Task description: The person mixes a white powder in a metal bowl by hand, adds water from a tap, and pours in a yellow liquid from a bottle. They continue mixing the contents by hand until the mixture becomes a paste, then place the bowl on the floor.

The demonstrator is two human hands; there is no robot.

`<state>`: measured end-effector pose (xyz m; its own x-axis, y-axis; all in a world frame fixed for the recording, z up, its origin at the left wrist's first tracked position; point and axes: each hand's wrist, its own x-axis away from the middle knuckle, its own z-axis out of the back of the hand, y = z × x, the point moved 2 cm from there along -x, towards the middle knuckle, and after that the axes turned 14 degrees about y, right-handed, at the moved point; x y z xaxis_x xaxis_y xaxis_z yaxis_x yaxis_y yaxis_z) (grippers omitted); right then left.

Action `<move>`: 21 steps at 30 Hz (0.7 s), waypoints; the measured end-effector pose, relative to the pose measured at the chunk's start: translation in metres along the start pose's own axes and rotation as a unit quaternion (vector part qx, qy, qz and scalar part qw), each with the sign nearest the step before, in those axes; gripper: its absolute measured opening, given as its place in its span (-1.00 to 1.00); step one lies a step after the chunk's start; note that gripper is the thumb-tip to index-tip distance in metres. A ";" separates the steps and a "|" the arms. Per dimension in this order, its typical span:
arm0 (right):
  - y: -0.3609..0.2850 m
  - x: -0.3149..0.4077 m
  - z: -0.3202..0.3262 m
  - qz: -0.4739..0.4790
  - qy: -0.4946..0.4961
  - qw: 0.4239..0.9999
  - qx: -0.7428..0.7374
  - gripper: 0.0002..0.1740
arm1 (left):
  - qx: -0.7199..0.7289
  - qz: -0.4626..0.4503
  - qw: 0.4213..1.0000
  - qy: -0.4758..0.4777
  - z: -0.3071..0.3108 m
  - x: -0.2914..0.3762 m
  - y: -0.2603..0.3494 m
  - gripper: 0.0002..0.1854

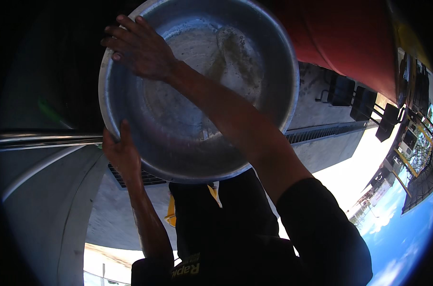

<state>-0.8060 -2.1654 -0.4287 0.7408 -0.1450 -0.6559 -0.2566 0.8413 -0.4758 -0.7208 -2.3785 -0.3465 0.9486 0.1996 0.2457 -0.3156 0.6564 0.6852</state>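
Note:
A large round metal basin [173, 168] fills the upper middle, tilted so that its inside faces me. Murky, bubbly liquid [238, 53] lies on its bottom. My left hand [122, 153] grips the lower left rim, with the thumb and fingers on either side of the wall. Across the basin reaches my right arm, and my right hand [144, 50] lies over the upper left rim. Its fingers are spread and extend past the edge; its palm side is hidden.
A shiny metal bar [48, 139] and a pale curved tube [41, 171] are at the left. A big red surface [345, 35] looms upper right. Black linked seats [363, 100] stand near a floor drain grate [323, 133]. Something yellow [171, 211] shows beside my legs.

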 end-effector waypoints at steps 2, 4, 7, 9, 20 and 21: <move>-0.036 0.037 -0.004 -0.024 -0.060 0.987 -0.146 -0.36 | 0.027 0.015 0.999 0.007 -0.003 -0.001 0.000 -0.56; -0.052 0.083 0.004 -0.051 -0.170 0.974 -0.138 -0.29 | 0.043 0.026 0.999 0.016 -0.007 -0.003 -0.001 -0.55; -0.013 0.141 0.033 -0.085 -0.368 0.918 0.121 -0.26 | 0.027 0.027 0.999 0.024 -0.013 -0.013 -0.011 -0.46; 0.036 0.164 0.067 -0.179 -0.280 0.920 0.207 -0.30 | -0.012 0.012 1.000 0.008 -0.016 -0.028 -0.023 -0.36; 0.032 0.138 -0.045 -0.298 -0.051 0.934 0.189 -0.31 | -0.016 0.031 0.999 0.033 -0.036 -0.041 -0.054 -0.35; 0.014 0.135 -0.059 -0.322 -0.017 0.940 0.107 -0.29 | -0.053 0.033 0.998 0.028 -0.035 -0.044 -0.053 -0.38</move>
<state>-0.7462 -2.2043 -0.5584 0.7205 -0.6465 -0.2507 0.3809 0.6711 -0.6360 -0.7447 -2.3968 -0.4174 0.9267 0.2830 0.2473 -0.3757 0.7133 0.5916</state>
